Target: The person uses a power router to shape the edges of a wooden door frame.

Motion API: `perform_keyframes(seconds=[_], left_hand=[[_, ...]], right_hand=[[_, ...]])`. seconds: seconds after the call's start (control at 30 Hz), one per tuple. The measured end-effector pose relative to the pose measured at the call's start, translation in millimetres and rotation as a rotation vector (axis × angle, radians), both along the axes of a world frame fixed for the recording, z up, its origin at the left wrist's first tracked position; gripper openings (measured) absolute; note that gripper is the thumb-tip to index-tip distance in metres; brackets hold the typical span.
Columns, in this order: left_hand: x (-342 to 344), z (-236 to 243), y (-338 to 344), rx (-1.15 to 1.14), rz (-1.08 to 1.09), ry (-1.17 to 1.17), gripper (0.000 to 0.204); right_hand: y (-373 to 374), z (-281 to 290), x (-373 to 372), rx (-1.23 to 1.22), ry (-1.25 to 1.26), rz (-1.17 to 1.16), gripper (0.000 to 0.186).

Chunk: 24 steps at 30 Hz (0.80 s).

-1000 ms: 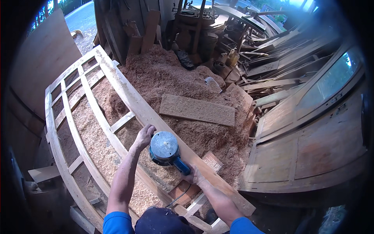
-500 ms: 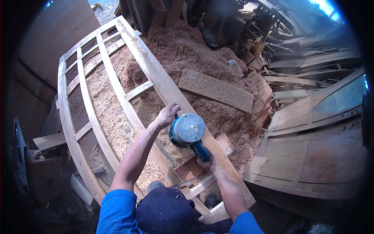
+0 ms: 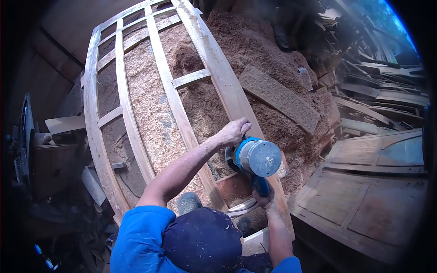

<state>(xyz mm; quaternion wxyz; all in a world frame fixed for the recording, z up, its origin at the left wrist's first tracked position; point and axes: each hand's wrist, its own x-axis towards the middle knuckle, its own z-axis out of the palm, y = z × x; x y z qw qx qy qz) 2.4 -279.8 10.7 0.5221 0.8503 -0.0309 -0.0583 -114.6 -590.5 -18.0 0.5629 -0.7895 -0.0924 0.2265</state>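
Note:
A blue hand-held power tool (image 3: 263, 159) with a round grey metal housing rests on or beside the wide right-hand rail (image 3: 227, 86) of a long wooden frame. My left hand (image 3: 234, 131) is closed at its far side, seemingly around a front grip that the fingers hide. My right hand (image 3: 265, 199) wraps around the rear blue handle. Where the tool's underside meets the wood is hidden. The frame has several lengthwise bars joined by short crosspieces (image 3: 191, 78).
Reddish shavings (image 3: 241, 50) lie heaped under and beside the frame, with a dusty board (image 3: 280, 98) on the heap. At right are a panelled wooden door (image 3: 359, 195) and stacked scrap timber (image 3: 382, 93). A dark cap (image 3: 202, 241) fills the bottom middle.
The view has shifted, so the frame sits higher and further right. Along the wide rail, the tool and both hands have moved nearer to me, away from the crosspiece.

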Motion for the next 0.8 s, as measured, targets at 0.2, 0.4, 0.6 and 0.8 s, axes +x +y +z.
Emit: perform_keyframes(seconds=[0.2,0.4,0.6,0.8], left_hand=[[18,-3,24,-0.059,0.139,0.104,0.038],[48,-3,69,-0.062,0.218,0.095,0.041],[78,-1,107,-0.043,0.229,0.027,0.040],[101,-22,153,0.232,0.073,-0.308,0.026]], right_hand=[[29,-6,23,-0.017,-0.047,0.023,0.034],[78,-4,60,0.015,-0.080,0.023,0.036],[115,-11,94,0.046,-0.002,0.027,0.040],[160,-14,110,0.093,-0.092,0.006,0.040]])
